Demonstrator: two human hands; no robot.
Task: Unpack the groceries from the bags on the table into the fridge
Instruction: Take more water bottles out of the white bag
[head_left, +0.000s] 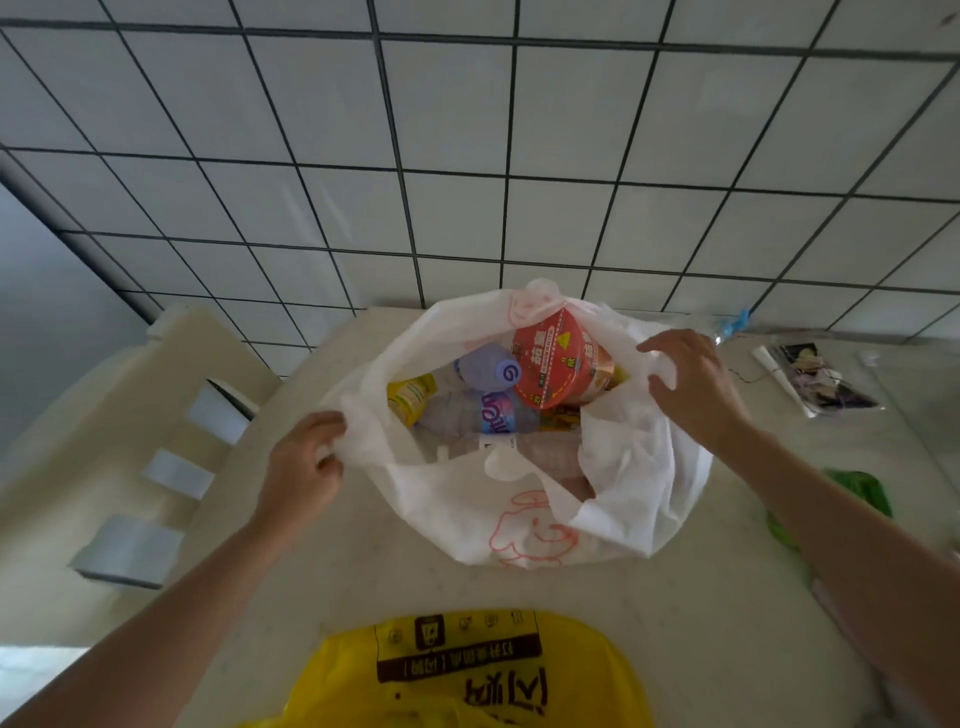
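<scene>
1. White plastic bag (524, 509), printed with a red outline drawing, sits at the middle of the table (649, 623), toward its far edge by the tiled wall (467, 156), and its mouth is spread wide.
2. Left hand (304, 467) pinches the bag's left rim, fingers curled round the plastic.
3. Right hand (691, 382) holds the right rim, fingers bent over the fold.
4. Inside the bag: a red instant noodle cup (558, 358) at the far side, a bottle with a purple cap (485, 370) just left of it, a second clear bottle (480, 413) lying below, and a yellow packet (410, 397) against the left wall.
5. Yellow bag (467, 675) with dark print lies at the table's near edge.
6. Green leafy item (862, 491) lies by the right edge, and a clear sleeve with a picture (821, 379) at the far right corner.
</scene>
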